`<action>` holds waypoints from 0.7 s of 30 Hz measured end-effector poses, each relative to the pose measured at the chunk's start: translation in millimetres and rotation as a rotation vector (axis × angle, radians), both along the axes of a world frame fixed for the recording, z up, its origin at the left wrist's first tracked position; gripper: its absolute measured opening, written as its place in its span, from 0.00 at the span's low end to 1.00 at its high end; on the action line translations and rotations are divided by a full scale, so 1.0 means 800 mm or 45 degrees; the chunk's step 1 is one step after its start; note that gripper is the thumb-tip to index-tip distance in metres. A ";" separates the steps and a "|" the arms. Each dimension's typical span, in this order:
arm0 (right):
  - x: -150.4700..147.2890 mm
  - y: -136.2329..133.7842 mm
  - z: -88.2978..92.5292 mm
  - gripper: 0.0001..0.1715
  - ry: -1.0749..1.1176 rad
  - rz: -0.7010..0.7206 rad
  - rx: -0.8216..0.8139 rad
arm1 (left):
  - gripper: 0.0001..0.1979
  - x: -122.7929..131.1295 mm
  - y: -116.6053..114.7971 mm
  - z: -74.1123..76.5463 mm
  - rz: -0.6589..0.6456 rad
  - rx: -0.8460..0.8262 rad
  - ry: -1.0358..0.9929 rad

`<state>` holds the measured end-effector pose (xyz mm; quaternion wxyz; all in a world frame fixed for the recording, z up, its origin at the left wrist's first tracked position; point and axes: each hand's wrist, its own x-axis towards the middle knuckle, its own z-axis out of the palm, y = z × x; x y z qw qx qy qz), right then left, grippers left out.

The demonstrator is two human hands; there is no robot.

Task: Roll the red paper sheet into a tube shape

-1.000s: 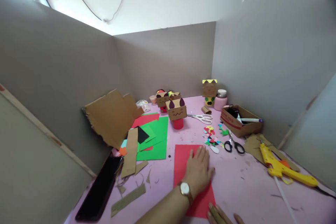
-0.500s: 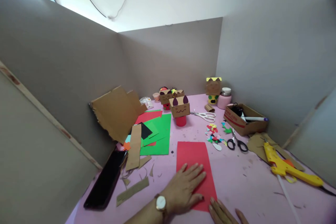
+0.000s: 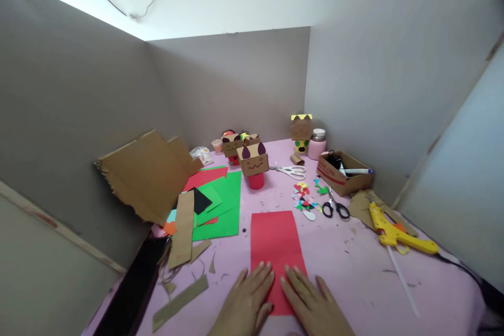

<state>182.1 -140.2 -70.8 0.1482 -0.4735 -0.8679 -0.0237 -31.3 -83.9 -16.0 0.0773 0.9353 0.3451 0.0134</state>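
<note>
A red sheet of paper (image 3: 275, 233) lies flat on the pink table in front of me. My left hand (image 3: 249, 299) rests on its lower left part, fingers stretched out. On its lower right part lies my right hand (image 3: 313, 299), also flat with the fingers extended. Neither hand grips anything. Beyond the sheet stands a cardboard cat-faced box (image 3: 253, 161) with dark purple ears, on a red base (image 3: 256, 181).
Left are green paper (image 3: 230, 210), cardboard strips (image 3: 182, 231), a large cardboard piece (image 3: 145, 173) and a black phone (image 3: 132, 286). Right are paper cutouts (image 3: 302, 190), black-handled scissors (image 3: 334, 210), a cardboard box (image 3: 342, 181) and a yellow glue gun (image 3: 405, 239). White-handled scissors (image 3: 293, 170) lie further back.
My left hand has drawn back from the middle of the red paper to its lower left. My right hand has come further onto the sheet. The view has turned slightly right.
</note>
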 end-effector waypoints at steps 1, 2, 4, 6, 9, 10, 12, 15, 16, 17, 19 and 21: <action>-0.005 0.010 0.004 0.44 0.009 0.026 0.026 | 0.28 -0.001 0.002 -0.002 -0.007 0.010 0.014; -0.010 0.019 0.006 0.46 0.006 0.034 0.039 | 0.28 -0.002 0.004 -0.004 -0.018 0.025 0.022; -0.012 0.029 0.008 0.47 -0.019 0.004 0.034 | 0.29 -0.004 0.008 -0.013 -0.048 0.068 0.012; -0.004 0.029 0.013 0.45 -0.048 -0.042 -0.025 | 0.31 -0.006 0.012 -0.022 -0.080 0.110 -0.036; 0.022 0.018 0.026 0.41 -0.063 -0.199 -0.165 | 0.34 -0.008 0.016 -0.031 -0.120 0.142 -0.097; 0.029 0.015 0.029 0.41 -0.077 -0.259 -0.206 | 0.35 -0.008 0.017 -0.032 -0.129 0.142 -0.096; 0.037 0.010 0.032 0.40 -0.116 -0.348 -0.209 | 0.36 -0.009 0.019 -0.034 -0.138 0.136 -0.088; 0.035 0.012 0.019 0.40 -0.158 -0.255 0.032 | 0.37 -0.012 0.022 -0.037 -0.142 0.149 -0.126; 0.034 0.013 0.012 0.40 -0.161 -0.181 0.130 | 0.37 -0.013 0.022 -0.039 -0.151 0.159 -0.145; 0.036 0.014 0.005 0.41 -0.166 -0.109 0.205 | 0.38 -0.014 0.023 -0.041 -0.160 0.169 -0.158; 0.045 0.014 -0.006 0.40 -0.182 -0.040 0.263 | 0.39 -0.016 0.027 -0.047 -0.174 0.190 -0.174; 0.060 0.014 -0.006 0.39 -0.201 -0.080 0.226 | 0.38 -0.016 0.031 -0.052 -0.183 0.193 -0.159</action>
